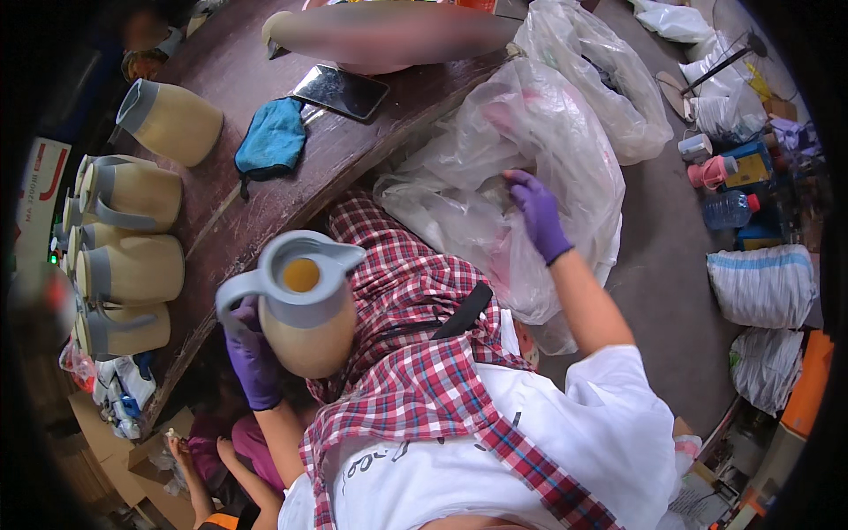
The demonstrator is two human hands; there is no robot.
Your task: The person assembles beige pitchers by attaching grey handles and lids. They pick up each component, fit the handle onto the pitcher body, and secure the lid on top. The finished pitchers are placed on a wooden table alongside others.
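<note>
My left hand [252, 358], in a purple glove, is wrapped round the handle of a beige jug [309, 340]. The jug has a grey-blue collar, spout and handle. It is held upright above my lap, its spout toward the right, and a round amber patch [301, 275] shows inside its mouth. My right hand [541, 216], also gloved in purple with bare fingertips, reaches over a large clear plastic bag [565, 159]. Its fingers are stretched out, and I see nothing held in them. Pinkish shapes show dimly through the bag.
On the dark table [212, 71] at left stand several similar jugs [137, 194], near a blue pouch [271, 137] and a black phone [342, 91]. At right are white sacks [761, 287] and a water bottle [730, 209]. Another person's arms [238, 468] show at lower left.
</note>
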